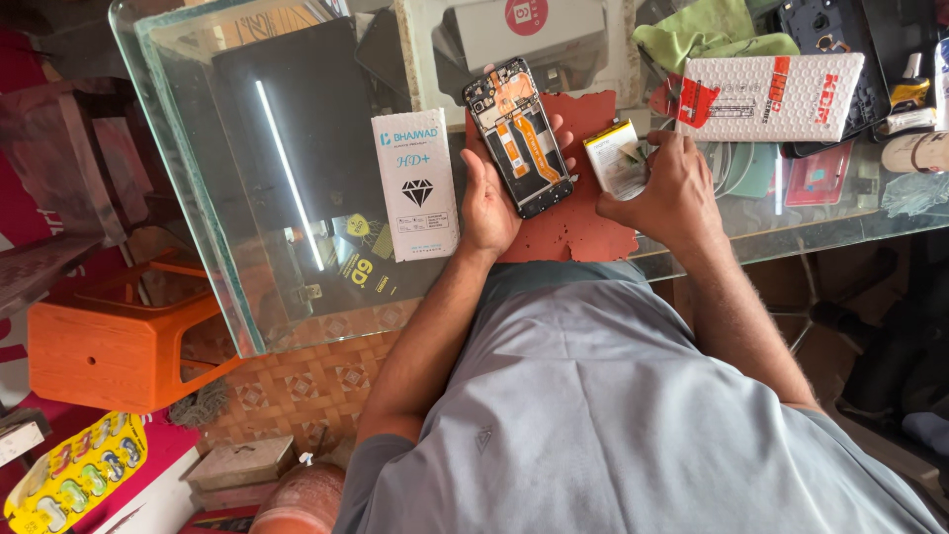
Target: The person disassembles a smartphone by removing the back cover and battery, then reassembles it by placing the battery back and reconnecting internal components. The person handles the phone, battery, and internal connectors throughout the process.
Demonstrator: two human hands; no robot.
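Opened phone cradled in left hand, fingers curled beneath for steadiness; phone battery pinched by right hand fingertips, clear of glass.

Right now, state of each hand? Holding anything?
Left hand: shut on the opened phone, back cover off, cradled over the red mat.
Right hand: shut on the phone battery, pinched in its fingertips.
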